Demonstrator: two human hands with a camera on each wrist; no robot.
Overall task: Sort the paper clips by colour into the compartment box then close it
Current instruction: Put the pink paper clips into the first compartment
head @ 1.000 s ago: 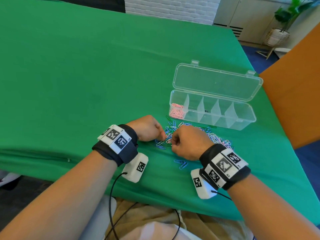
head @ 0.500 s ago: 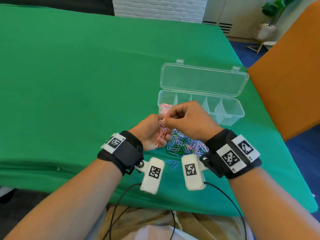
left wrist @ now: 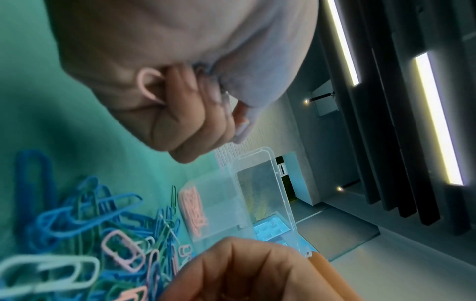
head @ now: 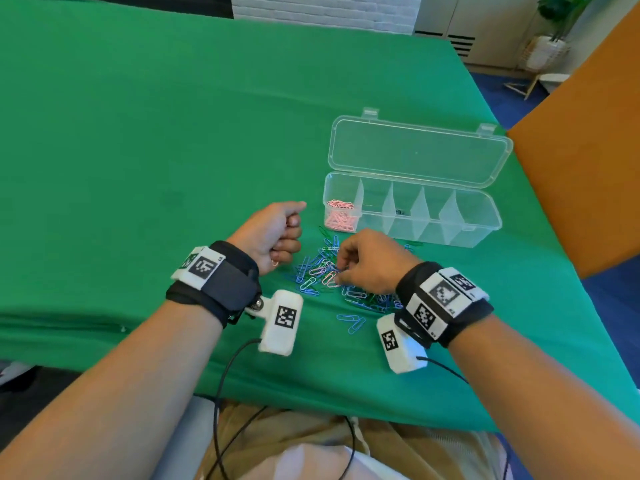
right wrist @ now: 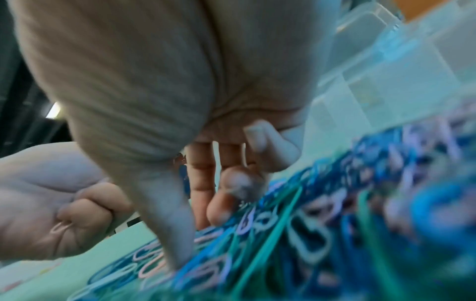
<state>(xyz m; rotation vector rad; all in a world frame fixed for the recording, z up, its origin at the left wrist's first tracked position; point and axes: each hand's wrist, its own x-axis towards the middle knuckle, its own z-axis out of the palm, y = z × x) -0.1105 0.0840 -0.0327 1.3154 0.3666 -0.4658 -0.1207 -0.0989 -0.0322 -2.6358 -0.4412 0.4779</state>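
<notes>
A mixed pile of blue, green, pink and white paper clips (head: 332, 275) lies on the green cloth in front of the clear compartment box (head: 460, 233). The box's lid (head: 419, 150) is folded open behind it. Pink clips (head: 341, 216) fill its leftmost compartment. My left hand (head: 291, 233) hovers left of the pile as a fist, holding pink clips; one pink loop (left wrist: 146, 85) sticks out below the curled fingers. My right hand (head: 337, 271) reaches down onto the pile. Its thumb (right wrist: 180, 250) and fingertips (right wrist: 219, 211) touch the clips, spread apart, by a pink clip (head: 329, 279).
Two blue clips (head: 351, 322) lie apart near the table's front edge. An orange chair back (head: 581, 174) stands close to the right of the box. The green cloth (head: 156, 150) stretches wide to the left and behind.
Half a second ago both hands met above the pile, the right passing pink clips to the left. The right has dropped back onto the pile; the left has closed and drawn away leftward.
</notes>
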